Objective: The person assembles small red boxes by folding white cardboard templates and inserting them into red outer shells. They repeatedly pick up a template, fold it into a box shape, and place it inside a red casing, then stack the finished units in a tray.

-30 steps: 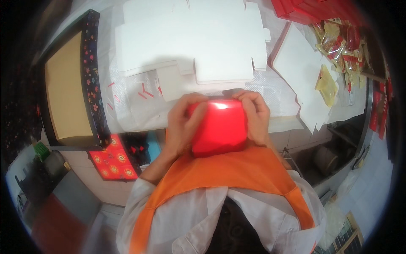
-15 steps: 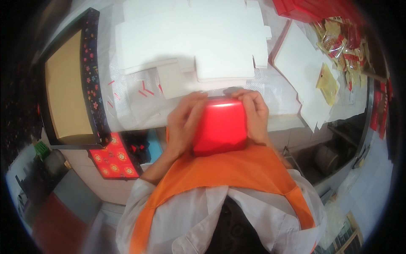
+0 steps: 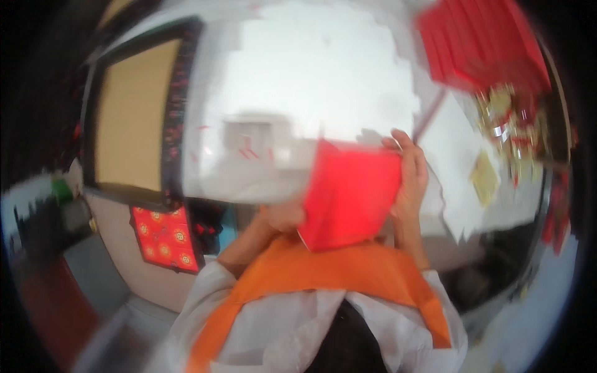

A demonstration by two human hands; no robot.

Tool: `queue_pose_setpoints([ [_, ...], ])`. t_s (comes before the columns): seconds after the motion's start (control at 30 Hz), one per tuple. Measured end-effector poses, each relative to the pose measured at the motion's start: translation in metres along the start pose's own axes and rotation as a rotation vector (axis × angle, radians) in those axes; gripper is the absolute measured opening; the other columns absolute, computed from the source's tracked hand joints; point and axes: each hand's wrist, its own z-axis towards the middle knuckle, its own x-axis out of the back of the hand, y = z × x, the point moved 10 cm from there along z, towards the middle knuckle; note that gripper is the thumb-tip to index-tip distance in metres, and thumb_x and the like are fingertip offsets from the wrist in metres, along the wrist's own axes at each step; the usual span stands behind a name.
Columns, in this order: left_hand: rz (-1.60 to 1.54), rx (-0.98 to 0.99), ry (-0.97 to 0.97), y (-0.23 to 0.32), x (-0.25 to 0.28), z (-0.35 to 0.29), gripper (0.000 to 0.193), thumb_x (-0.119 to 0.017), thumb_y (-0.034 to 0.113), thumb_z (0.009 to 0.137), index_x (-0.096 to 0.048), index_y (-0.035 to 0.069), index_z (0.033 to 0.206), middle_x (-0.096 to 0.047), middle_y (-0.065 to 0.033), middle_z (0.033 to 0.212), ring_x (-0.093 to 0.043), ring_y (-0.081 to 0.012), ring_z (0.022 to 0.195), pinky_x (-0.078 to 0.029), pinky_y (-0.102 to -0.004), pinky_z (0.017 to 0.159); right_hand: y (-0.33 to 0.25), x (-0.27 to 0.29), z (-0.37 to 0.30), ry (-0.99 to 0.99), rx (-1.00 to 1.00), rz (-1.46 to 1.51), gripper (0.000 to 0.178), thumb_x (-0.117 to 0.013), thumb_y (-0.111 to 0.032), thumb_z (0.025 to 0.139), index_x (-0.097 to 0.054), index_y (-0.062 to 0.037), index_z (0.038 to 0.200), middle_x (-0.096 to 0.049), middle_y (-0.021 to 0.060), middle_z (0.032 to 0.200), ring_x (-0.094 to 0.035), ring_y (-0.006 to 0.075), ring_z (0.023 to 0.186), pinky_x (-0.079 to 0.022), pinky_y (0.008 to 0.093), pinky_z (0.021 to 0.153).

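A red cardboard box [image 3: 354,193] is held in front of my chest, near the front edge of the worktable, tilted and smeared by motion. At its lower left edge my left hand [image 3: 285,217] is closed, gripping the side; the fingertips are blurred. Along the right edge lies my right hand [image 3: 409,174], its fingers bent over the upper right corner and gripping the box. Beyond the box, flat white cardboard blanks [image 3: 323,74] are spread over the table.
On the left stands a black floral-sided box [image 3: 177,105] with a tan inside. Several red boxes [image 3: 479,43] are grouped at the upper right, by small gold and red packets [image 3: 513,124]. White card [image 3: 457,161] lies beside them. A red patterned panel [image 3: 165,236] is below the table.
The red box has turned and shifted right, showing a slanted left side. My left hand has slid down to its lower left edge; my right hand stays on the right side. The view has shifted.
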Motion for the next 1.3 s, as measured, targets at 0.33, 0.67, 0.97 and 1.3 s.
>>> queue_pose_setpoints([
  [0.33, 0.458, 0.174, -0.125, 0.055, -0.036, -0.01, 0.082, -0.072, 0.046, 0.061, -0.04, 0.003, 0.123, -0.045, -0.0059, 0.119, -0.04, -0.0178, 0.112, -0.033, -0.0325, 0.094, -0.025, -0.149, 0.036, -0.404, 0.103, 0.093, 0.017, -0.047, -0.019, 0.09, -0.051, -0.0024, 0.092, -0.046, 0.0141, 0.12, -0.049, 0.0207, 0.106, -0.047, 0.0336, 0.081],
  [0.67, 2.059, -0.42, 0.909, 0.386, 0.037, -0.016, 0.094, -0.072, 0.038, 0.056, -0.028, 0.01, 0.135, -0.025, -0.0198, 0.135, -0.03, -0.0383, 0.121, -0.03, -0.0442, 0.098, 0.006, -0.093, 0.101, -0.341, 0.362, -0.572, 0.017, -0.046, -0.011, 0.089, -0.052, -0.0001, 0.1, -0.052, 0.0108, 0.112, -0.049, 0.0161, 0.102, -0.041, 0.0274, 0.084],
  [0.97, 2.029, -0.329, 0.992, 0.397, 0.13, 0.029, 0.077, -0.062, 0.047, 0.07, -0.036, 0.006, 0.13, -0.026, -0.0247, 0.134, -0.029, -0.0406, 0.122, -0.027, -0.0435, 0.1, 0.018, -0.109, 0.086, -0.454, 0.439, -0.778, 0.011, -0.047, -0.005, 0.088, -0.054, 0.0, 0.095, -0.057, 0.0073, 0.1, -0.052, 0.0139, 0.093, -0.041, 0.0253, 0.083],
  [1.3, 1.782, -0.576, 0.748, 0.277, 0.045, 0.018, 0.043, -0.059, 0.018, 0.081, -0.046, -0.001, 0.118, -0.044, -0.0228, 0.122, -0.044, -0.0326, 0.114, -0.032, -0.0367, 0.096, -0.024, -0.085, 0.078, -0.306, 0.707, -1.138, 0.022, -0.051, -0.007, 0.084, -0.053, -0.0013, 0.105, -0.05, 0.0149, 0.115, -0.045, 0.0261, 0.111, -0.033, 0.0339, 0.095],
])
